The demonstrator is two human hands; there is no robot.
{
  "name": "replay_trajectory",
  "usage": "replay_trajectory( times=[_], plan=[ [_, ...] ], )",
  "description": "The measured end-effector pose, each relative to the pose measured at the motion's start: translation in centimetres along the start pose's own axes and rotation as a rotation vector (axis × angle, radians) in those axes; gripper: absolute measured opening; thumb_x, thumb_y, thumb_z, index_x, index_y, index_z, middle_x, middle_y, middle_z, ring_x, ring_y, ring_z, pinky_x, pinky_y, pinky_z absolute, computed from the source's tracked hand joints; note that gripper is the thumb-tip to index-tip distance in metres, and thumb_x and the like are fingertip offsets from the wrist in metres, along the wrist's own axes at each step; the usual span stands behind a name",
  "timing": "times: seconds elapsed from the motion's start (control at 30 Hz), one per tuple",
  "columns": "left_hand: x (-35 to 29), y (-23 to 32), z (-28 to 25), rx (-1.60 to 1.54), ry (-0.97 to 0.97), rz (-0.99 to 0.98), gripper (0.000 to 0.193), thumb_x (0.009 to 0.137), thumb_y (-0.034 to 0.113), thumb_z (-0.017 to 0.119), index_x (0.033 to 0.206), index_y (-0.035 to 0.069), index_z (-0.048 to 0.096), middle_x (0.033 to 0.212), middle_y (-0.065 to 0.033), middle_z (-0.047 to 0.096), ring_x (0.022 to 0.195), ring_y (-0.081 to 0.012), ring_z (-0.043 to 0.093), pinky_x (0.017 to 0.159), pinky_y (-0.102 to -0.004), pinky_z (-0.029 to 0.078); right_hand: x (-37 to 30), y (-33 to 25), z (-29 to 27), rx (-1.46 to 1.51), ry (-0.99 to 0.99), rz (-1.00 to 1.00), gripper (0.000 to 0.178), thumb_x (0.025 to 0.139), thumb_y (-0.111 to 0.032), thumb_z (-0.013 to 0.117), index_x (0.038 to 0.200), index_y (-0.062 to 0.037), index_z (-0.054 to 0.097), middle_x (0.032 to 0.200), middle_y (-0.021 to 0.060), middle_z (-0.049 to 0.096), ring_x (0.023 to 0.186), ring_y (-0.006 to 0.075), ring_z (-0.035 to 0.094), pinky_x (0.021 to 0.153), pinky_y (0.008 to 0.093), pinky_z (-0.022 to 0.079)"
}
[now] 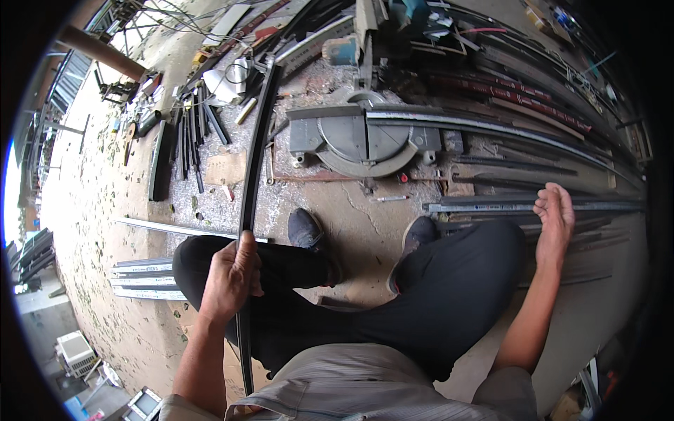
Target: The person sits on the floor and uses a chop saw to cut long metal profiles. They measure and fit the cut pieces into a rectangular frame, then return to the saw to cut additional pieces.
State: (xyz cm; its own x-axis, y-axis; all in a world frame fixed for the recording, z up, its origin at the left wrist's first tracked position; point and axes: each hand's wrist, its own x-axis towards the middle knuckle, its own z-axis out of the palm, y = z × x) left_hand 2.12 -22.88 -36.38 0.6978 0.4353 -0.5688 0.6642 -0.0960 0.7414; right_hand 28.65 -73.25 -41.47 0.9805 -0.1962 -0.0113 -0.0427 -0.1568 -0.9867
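Note:
My left hand [232,277] is closed round a long black metal profile [260,140]. The bar stands out past my left knee, its far end among the scraps and its near end beside my lap. Off my right knee, my right hand [554,214] is raised with its fingers curled in; whether anything is inside them is hidden. In front of my feet stands a mitre saw [365,144] with a round grey table. Another long profile [491,125] lies across the saw against its fence and runs off to the right.
Short black offcuts [189,137] lie at the left, near a piece of cardboard [226,169]. Silver profiles [147,281] rest beside my left knee, and more bars [505,207] lie at the right. A white marker [392,198] is on the floor below the saw.

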Motion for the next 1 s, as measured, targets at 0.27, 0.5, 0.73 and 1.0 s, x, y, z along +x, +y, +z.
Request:
replay_trajectory(
  times=[0.27,0.5,0.73,1.0],
  plan=[
    [1.2,1.1,0.5,0.047,-0.109,-0.017,0.061,0.115,0.059,0.046,0.1,0.001,0.059,0.066,-0.0044,0.059,0.054,-0.0136,0.06,0.055,-0.0276,0.05,-1.3,-6.6,18.1,-0.066,-0.84,-0.14,0.019,0.111,-0.021,0.069,0.112,-0.0026,0.07,0.091,-0.0034,0.065,0.08,0.0032,0.054,0.07,0.023,0.049],
    [2.9,1.1,1.7,0.009,-0.163,-0.058,0.061,0.116,0.058,0.044,0.099,0.001,0.057,0.062,-0.0039,0.057,0.052,-0.0121,0.058,0.051,-0.0268,0.046,-4.2,-2.8,30.3,-0.318,-1.198,-0.162,0.045,0.108,-0.029,0.065,0.138,0.003,0.059,0.113,0.0193,0.075,0.093,0.0257,0.076,0.082,0.0399,0.061],
    [6.1,1.2,3.2,-0.06,-0.206,-0.202,0.059,0.116,0.056,0.044,0.098,0.001,0.057,0.062,-0.0023,0.057,0.05,-0.0098,0.056,0.05,-0.0261,0.046,-8.0,5.2,37.9,0.209,-1.341,0.381,0.049,0.114,-0.023,0.06,0.152,0.0011,0.042,0.137,0.0144,0.062,0.095,0.0175,0.073,0.078,0.0322,0.062],
    [7.6,1.5,5.2,-0.147,-0.238,-0.299,0.06,0.115,0.059,0.043,0.102,0.002,0.055,0.064,-0.0022,0.057,0.049,-0.0095,0.056,0.048,-0.0252,0.046,-7.3,5.5,38.1,-0.182,-1.228,-0.013,0.015,0.108,-0.014,0.062,0.103,-0.0002,0.065,0.079,0.022,0.071,0.077,0.0411,0.074,0.068,0.0457,0.056]
  ],
)
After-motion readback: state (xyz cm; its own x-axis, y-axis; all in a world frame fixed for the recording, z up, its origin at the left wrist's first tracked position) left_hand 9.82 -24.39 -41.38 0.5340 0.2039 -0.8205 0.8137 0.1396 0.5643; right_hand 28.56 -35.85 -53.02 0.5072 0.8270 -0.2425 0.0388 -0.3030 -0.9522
